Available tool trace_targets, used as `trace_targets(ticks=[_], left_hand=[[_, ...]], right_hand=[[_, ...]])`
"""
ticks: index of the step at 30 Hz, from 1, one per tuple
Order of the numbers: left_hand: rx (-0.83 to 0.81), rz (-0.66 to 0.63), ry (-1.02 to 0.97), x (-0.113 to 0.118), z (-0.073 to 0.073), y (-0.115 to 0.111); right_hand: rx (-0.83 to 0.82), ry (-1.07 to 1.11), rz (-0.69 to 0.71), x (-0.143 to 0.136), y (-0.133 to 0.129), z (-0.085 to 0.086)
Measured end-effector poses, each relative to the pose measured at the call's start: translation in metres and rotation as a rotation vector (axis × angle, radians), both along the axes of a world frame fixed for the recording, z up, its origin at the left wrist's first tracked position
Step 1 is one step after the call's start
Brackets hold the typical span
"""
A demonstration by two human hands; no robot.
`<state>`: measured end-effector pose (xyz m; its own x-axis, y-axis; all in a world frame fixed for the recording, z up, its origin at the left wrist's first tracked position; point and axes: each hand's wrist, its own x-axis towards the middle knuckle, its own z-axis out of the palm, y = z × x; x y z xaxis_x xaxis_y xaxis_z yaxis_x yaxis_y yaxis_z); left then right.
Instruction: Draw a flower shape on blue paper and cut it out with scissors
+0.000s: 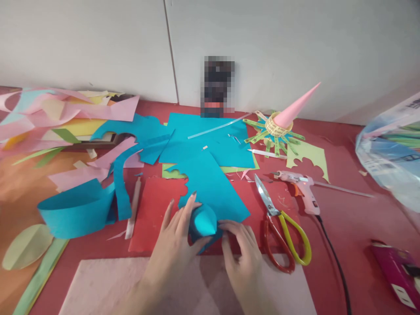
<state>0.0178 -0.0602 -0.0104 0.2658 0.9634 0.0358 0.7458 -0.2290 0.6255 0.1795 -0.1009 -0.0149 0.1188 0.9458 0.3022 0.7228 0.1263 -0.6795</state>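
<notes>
A blue paper cone (204, 220) points toward me over the red mat. My left hand (179, 229) curves round its left side, thumb below and fingers above. Close against the cone's right side, my right hand (241, 247) has thumb and forefinger at a blue paper edge; the exact contact point is partly hidden. Beneath and beyond the cone lies a blue paper sheet (213, 188) with a scalloped left edge. Scissors (274, 214) with one red and one yellow handle lie open to the right. Past them rests a pink glue gun (300, 186).
At left stand a blue paper band (75, 212) and a heap of coloured paper scraps (82, 109). A pink cone on a fringed paper base (278, 124) is at the back right, near a white pen (267, 153). A magenta box (395, 273) and plastic bag (390, 135) lie far right.
</notes>
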Motion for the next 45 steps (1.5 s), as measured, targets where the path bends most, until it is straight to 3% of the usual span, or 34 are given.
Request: trace_targets(ticks=[34,45], left_hand=[[0.085,-0.048,0.092,-0.0023,-0.0046,-0.0006],[0.058,-0.024,0.002,-0.0016,-0.0003,-0.0009]], right_hand=[[0.024,0.006,0.010,-0.0003,0.0007,-0.0008],[0.016,0.014,0.014,-0.0002,-0.0009,-0.0008]])
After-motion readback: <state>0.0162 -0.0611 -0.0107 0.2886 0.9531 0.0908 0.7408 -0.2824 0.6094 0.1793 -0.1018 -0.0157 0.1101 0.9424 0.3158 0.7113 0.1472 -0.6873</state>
